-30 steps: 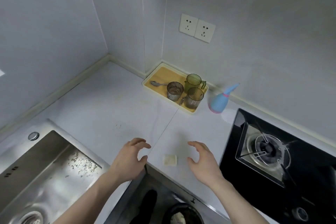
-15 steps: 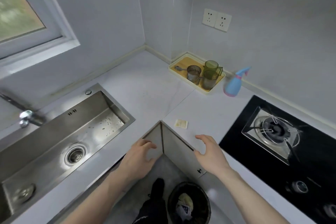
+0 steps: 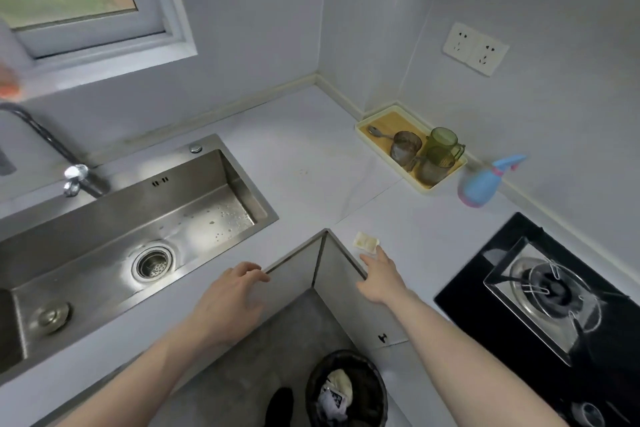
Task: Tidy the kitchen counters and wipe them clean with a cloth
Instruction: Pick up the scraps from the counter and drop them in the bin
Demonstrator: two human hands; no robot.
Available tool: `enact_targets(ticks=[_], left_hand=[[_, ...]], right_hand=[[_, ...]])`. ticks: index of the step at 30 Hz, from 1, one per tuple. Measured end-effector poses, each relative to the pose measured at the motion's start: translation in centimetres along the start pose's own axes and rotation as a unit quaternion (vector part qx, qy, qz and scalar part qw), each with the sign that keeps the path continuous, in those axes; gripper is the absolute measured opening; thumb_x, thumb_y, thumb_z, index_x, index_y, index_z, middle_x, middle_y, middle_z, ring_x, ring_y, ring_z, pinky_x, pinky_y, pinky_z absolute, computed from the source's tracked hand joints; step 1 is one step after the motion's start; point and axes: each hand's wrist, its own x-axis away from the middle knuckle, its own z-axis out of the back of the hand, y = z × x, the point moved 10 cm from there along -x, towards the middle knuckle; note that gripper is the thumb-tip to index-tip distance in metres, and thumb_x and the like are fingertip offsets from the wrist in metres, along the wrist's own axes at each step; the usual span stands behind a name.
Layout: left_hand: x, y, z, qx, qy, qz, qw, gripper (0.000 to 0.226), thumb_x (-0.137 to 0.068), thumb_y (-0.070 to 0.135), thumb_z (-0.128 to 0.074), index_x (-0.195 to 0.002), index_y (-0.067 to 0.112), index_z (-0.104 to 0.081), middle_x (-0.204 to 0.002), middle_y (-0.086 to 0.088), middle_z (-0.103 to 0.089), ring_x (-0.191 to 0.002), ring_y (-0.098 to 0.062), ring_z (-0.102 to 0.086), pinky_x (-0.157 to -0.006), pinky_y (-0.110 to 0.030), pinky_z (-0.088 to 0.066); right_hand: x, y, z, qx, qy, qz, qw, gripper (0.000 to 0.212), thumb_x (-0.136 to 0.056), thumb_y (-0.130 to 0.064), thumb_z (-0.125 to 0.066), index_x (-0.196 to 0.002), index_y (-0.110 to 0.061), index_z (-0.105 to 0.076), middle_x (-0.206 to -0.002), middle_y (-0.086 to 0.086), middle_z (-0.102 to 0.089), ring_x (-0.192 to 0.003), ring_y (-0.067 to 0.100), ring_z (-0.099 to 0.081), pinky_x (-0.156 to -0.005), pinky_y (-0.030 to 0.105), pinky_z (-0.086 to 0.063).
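A small pale square scrap [image 3: 365,242], cream-coloured and slightly crumpled, lies flat on the white counter [image 3: 311,163] just beside the inner corner where the two runs meet. What it is made of cannot be told for certain; it looks like a folded bit of paper, a wrapper or a thin pad. The right hand [image 3: 381,276] reaches toward it with fingers extended, the forefinger tip touching or almost touching its near edge; this hand is released and holds nothing. The left hand [image 3: 230,295] hovers over the counter edge near the sink [image 3: 104,218], fingers loosely curled and empty.

By its look the scrap should weigh next to nothing and bend easily, so it needs no force. Lying flat on a smooth top, it will likely slide away if pushed from the side; a better hold would be a pinch of thumb and forefinger on the raised, wrinkled near edge, or dragging it to the counter lip and catching it there. It seems neither fragile nor slippery in itself. A dark bin [image 3: 348,392] stands on the floor below the corner, a plausible place for it. No cloth is in view.
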Motion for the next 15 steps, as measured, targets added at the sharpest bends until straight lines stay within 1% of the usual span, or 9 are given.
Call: enact_targets(ticks=[2,5,7,10,12,15], left_hand=[[-0.4,-0.9,0.2,0.005,0.003,0.004,1.000,0.050,-0.085,0.033,-0.058,-0.135,0.037,-0.055,-0.146,0.015,-0.042,-0.131,-0.014,-0.045,-0.108,-0.028,-0.038],[-0.1,-2.4,0.3,0.021,0.010,0.018,1.000,0.048,-0.086,0.039,-0.054,-0.134,0.037,-0.056,-0.147,0.015,-0.043,-0.131,-0.015,-0.045,-0.108,-0.031,-0.039],[0.4,-3.2,0.0,0.031,0.011,0.023,0.999,0.046,-0.088,0.040,-0.055,-0.133,0.038,-0.056,-0.146,0.016,-0.043,-0.131,-0.014,-0.046,-0.108,-0.030,-0.040],[1.1,-4.4,-0.7,0.039,0.008,0.031,0.999,0.045,-0.089,0.041,-0.058,-0.133,0.038,-0.056,-0.146,0.017,-0.042,-0.132,-0.013,-0.045,-0.107,-0.028,-0.040],[1.6,-4.9,-1.3,0.046,0.012,0.035,0.998,0.046,-0.087,0.045,-0.055,-0.133,0.038,-0.055,-0.145,0.017,-0.043,-0.131,-0.013,-0.046,-0.107,-0.029,-0.041],[2.1,-4.9,-1.8,0.055,0.021,0.039,0.998,0.049,-0.084,0.050,-0.051,-0.131,0.038,-0.056,-0.142,0.019,-0.044,-0.130,-0.013,-0.048,-0.106,-0.031,-0.043]], right_hand=[[-2.2,-0.1,-0.1,0.028,-0.010,-0.008,1.000,0.078,-0.088,-0.033,-0.059,-0.159,-0.026,-0.026,-0.168,0.003,0.000,-0.152,0.029,-0.011,-0.121,0.042,-0.026],[-4.3,0.1,-0.9,0.041,-0.037,-0.024,0.998,0.081,-0.086,-0.037,-0.059,-0.159,-0.026,-0.026,-0.168,0.003,-0.002,-0.153,0.027,-0.012,-0.122,0.042,-0.025],[-4.6,0.4,-1.4,0.041,-0.046,-0.036,0.997,0.079,-0.086,-0.037,-0.060,-0.157,-0.022,-0.028,-0.166,0.003,-0.011,-0.151,0.027,-0.018,-0.120,0.043,-0.028],[-4.4,0.9,-1.9,0.035,-0.048,-0.048,0.997,0.077,-0.086,-0.030,-0.059,-0.156,-0.020,-0.029,-0.162,0.001,-0.021,-0.146,0.026,-0.028,-0.116,0.043,-0.033],[-4.5,1.3,-2.0,0.060,-0.036,-0.047,0.996,0.075,-0.087,-0.027,-0.056,-0.155,-0.019,-0.028,-0.161,0.001,-0.024,-0.145,0.027,-0.031,-0.114,0.043,-0.035],[-4.5,1.9,-1.6,0.080,-0.021,-0.047,0.995,0.072,-0.092,-0.028,-0.054,-0.156,-0.014,-0.025,-0.159,0.003,-0.029,-0.141,0.029,-0.038,-0.112,0.043,-0.038]])
